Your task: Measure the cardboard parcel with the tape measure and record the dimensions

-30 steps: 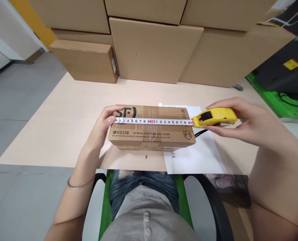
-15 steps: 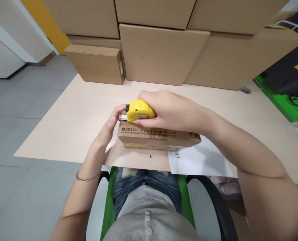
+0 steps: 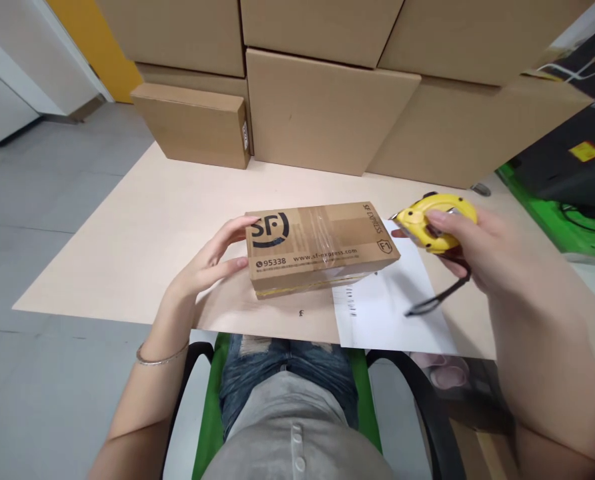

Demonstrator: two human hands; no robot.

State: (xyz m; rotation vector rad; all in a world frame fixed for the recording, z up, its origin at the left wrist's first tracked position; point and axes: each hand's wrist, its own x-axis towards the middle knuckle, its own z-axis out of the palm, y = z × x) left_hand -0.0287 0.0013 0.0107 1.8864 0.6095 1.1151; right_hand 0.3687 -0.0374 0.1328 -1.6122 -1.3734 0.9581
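Wrapped around the yellow tape measure point(image 3: 416, 217), the right hand point(image 3: 480, 247) hovers beside the carton point(image 3: 322, 230) on the table point(image 3: 127, 247), while the half-open left hand point(image 3: 205, 263) touches the carton's left end, apparently amid measuring, which next calls for steadiness.

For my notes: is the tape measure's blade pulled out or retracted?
Retracted: only a metal tip shows at the front of the yellow tape measure in the right hand.
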